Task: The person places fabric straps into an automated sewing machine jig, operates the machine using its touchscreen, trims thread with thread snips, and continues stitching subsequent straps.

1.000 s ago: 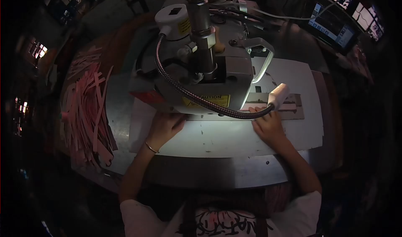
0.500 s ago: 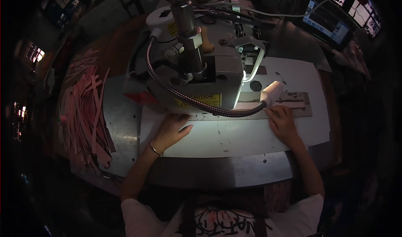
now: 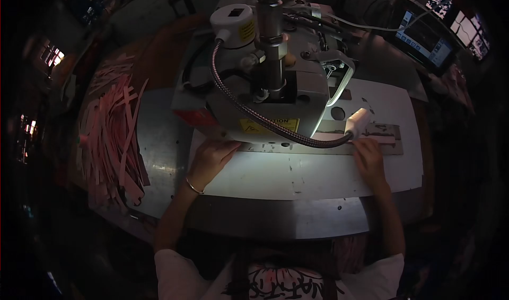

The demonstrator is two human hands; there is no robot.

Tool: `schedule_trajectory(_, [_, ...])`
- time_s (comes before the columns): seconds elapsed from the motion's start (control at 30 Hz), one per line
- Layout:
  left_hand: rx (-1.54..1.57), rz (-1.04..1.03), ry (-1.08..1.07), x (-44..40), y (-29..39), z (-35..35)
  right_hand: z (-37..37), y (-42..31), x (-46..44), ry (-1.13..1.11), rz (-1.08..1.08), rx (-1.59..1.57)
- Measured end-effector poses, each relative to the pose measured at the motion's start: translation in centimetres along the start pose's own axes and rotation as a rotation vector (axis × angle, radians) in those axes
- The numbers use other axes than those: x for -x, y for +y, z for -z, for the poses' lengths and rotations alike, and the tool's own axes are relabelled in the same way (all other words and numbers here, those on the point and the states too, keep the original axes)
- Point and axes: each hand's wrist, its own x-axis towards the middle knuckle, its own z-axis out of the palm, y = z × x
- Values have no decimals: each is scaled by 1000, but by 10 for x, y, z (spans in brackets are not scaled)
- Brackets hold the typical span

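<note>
Two hands, one slotted board, and a very crowded workspace

So here's our setup: the grey slotted board (image 3: 393,150) lies on the white sheet (image 3: 254,178), partly tucked below the machine head (image 3: 313,96). A pink strip (image 3: 384,139) shows in its slot, which we reckon keeps it straight.

Our left hand (image 3: 211,159) is at the board's left end, fingers bunched loosely, thumb near them; tips are too dark for us to say if they've got hold of anything. Our right hand (image 3: 369,159) has its fingers bent over the near edge, touching but maybe not pinching, we can't be sure. Hands at both ends probably steady it.

Gooseneck lamp (image 3: 358,122) hangs just above, presumably for light. Loose pink strips (image 3: 114,141) sit off left, likely for easy reach.
</note>
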Motion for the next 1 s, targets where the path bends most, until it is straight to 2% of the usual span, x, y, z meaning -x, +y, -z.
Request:
schedule_trajectory(0.17, [-195,-58,-72,-10,3,-16,-9,-31,-4,109,58,8])
schedule_trajectory(0.33, [-246,-206,30,-20,8,-20,-8,-35,-4,48,39,-66])
schedule_trajectory(0.47, [-262,-300,120,-20,2,-25,-12,-30,-9,34,53,4])
schedule_trajectory(0.5, [-246,-360,274,-24,4,-25,-13,-31,-12,4,11,53])
schedule_trajectory(0.57, [-225,-368,302,-21,14,-21,-15,-17,-15,-58,28,170])
schedule_trajectory(0.6, [-211,-352,317,-19,19,-19,-16,-11,-16,-54,0,146])
schedule_trajectory(0.63, [-219,-313,229,-18,33,-4,-16,-8,-18,-50,-29,125])
schedule_trajectory(0.7, [-147,-344,317,-12,49,10,-15,-14,-22,-70,-29,46])
schedule_trajectory(0.8, [-83,-382,329,8,73,9,-18,5,-16,-38,92,45])
schedule_trajectory(0.87, [113,-355,258,10,79,12,-13,22,-10,-31,136,68])
schedule_trajectory(0.9, [108,-352,260,13,73,16,-10,29,-5,-18,156,90])
schedule_trajectory(0.97, [101,-98,184,21,43,28,-1,37,6,7,187,143])
schedule_trajectory(1.0, [19,33,238,24,15,35,2,33,10,-3,237,184])
